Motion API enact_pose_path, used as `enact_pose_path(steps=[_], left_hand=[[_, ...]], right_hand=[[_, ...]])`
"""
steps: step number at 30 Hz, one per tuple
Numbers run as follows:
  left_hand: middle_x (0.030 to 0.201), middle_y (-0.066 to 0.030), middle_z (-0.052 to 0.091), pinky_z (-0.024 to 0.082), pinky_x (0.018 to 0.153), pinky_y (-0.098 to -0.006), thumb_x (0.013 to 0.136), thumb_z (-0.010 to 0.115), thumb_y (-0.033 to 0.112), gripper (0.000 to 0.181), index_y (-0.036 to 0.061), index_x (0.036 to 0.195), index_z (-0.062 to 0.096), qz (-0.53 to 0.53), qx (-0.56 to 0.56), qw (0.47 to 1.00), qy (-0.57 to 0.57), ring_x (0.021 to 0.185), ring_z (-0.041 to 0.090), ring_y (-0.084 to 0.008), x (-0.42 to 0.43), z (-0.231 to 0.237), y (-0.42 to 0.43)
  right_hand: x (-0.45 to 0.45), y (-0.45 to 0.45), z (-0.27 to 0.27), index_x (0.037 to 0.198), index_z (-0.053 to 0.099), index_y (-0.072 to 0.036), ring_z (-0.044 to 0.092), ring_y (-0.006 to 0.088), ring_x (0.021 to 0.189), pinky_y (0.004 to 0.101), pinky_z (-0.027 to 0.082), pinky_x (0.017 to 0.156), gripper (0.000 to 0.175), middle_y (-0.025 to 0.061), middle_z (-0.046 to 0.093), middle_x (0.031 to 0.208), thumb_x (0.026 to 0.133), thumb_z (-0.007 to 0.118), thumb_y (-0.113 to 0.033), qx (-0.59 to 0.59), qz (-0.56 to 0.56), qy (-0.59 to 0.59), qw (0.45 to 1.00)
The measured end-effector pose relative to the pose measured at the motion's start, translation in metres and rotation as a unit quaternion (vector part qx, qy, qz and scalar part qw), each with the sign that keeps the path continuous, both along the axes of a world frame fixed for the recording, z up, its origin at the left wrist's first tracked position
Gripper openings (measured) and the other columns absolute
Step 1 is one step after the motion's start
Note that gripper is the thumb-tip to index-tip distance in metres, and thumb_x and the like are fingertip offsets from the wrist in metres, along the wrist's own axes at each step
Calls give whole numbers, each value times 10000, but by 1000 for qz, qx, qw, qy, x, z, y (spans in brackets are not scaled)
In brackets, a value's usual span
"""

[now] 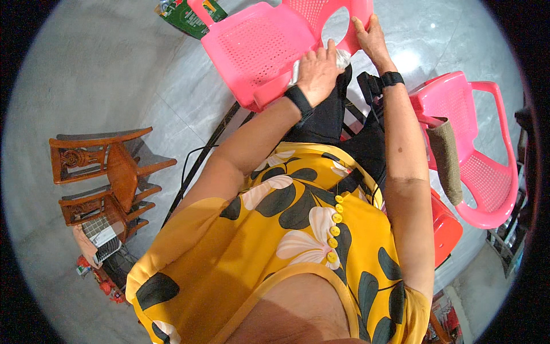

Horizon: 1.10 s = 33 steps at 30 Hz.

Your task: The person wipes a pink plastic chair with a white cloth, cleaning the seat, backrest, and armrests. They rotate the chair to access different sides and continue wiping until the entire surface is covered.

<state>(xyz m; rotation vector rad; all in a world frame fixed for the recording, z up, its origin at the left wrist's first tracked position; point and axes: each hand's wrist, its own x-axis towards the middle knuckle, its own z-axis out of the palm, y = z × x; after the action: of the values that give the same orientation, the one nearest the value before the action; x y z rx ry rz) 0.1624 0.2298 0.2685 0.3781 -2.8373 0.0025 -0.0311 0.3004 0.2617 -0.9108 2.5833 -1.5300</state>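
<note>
A pink plastic armchair (262, 43) with a perforated seat lies before me, its backrest cut off by the top edge of the view. My left hand (318, 71) presses a crumpled white cloth (343, 59) against the chair near the join of armrest and seat. Much of that cloth is hidden under the palm and fingers. With thumb and fingers, my right hand (373, 41) grips the chair's rim beside the large oval opening. Black bands circle both wrists.
To the right is another pink plastic chair (490, 172) with a brown-green cloth (444, 161) draped over its armrest. A red plastic seat (447, 228) shows beside my right arm. Carved wooden chairs (122, 176) stand left. A green printed package (189, 19) lies beyond the chair.
</note>
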Motion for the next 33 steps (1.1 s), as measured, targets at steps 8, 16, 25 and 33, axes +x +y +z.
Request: enact_pose_path(steps=[8, 16, 25, 33], left_hand=[[1153, -136, 601, 511, 799, -438, 838, 744, 331, 677, 59, 1397, 477, -39, 50, 998, -29, 969, 626, -307, 107, 3, -53], [1234, -174, 586, 508, 915, -438, 885, 716, 324, 599, 43, 1363, 490, -95, 142, 971, 166, 1083, 604, -352, 156, -44, -80], [1250, -150, 588, 471, 947, -409, 827, 796, 349, 618, 51, 1290, 515, -107, 189, 932, 291, 1114, 593, -333, 151, -85, -72], [1223, -165, 613, 406, 1002, -447, 902, 698, 476, 512, 56, 1181, 608, 60, 535, 814, 220, 1092, 605, -355, 172, -133, -62]], right_hand=[[-6, 3, -12, 1108, 564, 0, 614, 241, 851, 373, 503, 776, 434, 151, 644, 946, 963, 640, -402, -2, 2, 19, 1000], [9, 4, 2, 1341, 483, -4, 615, 371, 1129, 427, 483, 947, 461, 261, 628, 1179, 970, 591, -256, -78, 23, -23, 996], [7, 2, 0, 1366, 470, 7, 590, 363, 1171, 419, 463, 987, 478, 258, 611, 1219, 966, 584, -228, -113, 44, 13, 993], [5, 4, -4, 1367, 468, 11, 581, 355, 1186, 417, 455, 999, 471, 250, 611, 1233, 969, 586, -213, -83, 20, -5, 996]])
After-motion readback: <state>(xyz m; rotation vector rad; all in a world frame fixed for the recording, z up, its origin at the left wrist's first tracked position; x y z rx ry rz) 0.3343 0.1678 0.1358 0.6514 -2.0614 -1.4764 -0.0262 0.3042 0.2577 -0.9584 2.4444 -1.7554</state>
